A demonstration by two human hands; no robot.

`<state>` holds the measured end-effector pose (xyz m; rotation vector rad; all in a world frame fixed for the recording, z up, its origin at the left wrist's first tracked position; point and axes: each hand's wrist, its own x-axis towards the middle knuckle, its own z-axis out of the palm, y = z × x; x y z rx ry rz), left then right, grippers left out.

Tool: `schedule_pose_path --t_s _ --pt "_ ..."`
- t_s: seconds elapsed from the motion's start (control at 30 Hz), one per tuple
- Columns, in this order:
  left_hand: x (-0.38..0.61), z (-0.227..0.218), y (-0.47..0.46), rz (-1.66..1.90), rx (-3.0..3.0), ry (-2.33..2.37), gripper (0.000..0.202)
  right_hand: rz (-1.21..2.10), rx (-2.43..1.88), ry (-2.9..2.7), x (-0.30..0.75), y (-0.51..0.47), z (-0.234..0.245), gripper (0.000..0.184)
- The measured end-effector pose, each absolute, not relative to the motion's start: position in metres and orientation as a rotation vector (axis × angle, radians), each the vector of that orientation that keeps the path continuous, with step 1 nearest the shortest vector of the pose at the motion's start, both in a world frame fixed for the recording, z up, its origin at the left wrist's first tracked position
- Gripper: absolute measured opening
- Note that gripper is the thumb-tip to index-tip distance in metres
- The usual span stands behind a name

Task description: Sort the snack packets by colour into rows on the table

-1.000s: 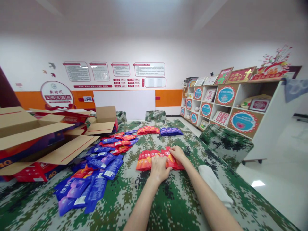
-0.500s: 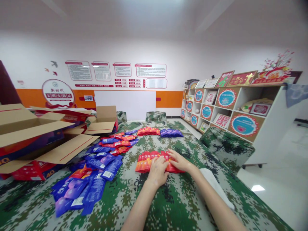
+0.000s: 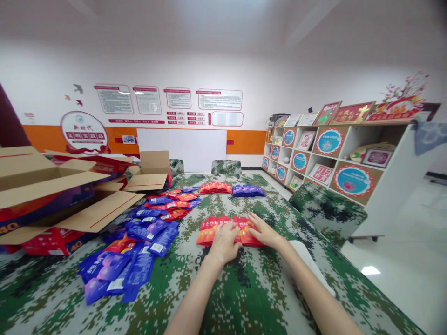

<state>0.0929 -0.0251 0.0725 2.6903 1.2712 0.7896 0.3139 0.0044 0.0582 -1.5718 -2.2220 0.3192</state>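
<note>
Directly before me a row of overlapping red pouches [image 3: 208,231] with orange print lies on the camouflage tablecloth [image 3: 223,298]. My left hand [image 3: 224,240] rests on the middle of that row, fingers stretched out. On the row's right end lies my right hand [image 3: 264,231], its fingers apart. Both hands touch the pouches from above, covering part of them, and neither grips one. To the left spreads a loose heap of blue pouches [image 3: 139,272] with some red ones mixed in.
Farther back sit a row of red pouches [image 3: 215,188] and a row of blue pouches [image 3: 248,191]. Opened cardboard boxes [image 3: 98,211] crowd the left side. A white item [image 3: 312,267] lies beside my right forearm. Camouflage-covered chairs [image 3: 326,211] and a shelf unit [image 3: 314,158] stand beyond the table.
My left hand has slid slightly left across the red pouches, and the right hand's fingers have shifted slightly right. The view has tilted slightly.
</note>
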Motion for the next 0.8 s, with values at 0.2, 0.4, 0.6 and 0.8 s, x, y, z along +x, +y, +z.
schedule_pose_path --t_s 0.2,0.4,0.6,0.8 --pt "0.036 0.092 -0.015 0.558 2.738 1.345 0.047 0.253 -1.755 -2.354 0.327 -0.036 0.073 0.081" --pt "0.015 0.075 -0.012 0.403 2.735 1.414 0.047 0.021 -1.777 -2.414 0.312 -0.048 0.057 0.068" --pt "0.011 0.067 -0.01 0.437 2.712 1.367 0.05 -0.053 -1.681 -2.482 0.31 -0.047 0.054 0.055" --pt "0.008 0.063 -0.009 0.424 2.667 1.355 0.057 -0.081 -1.676 -2.482 0.31 -0.047 0.054 0.051"
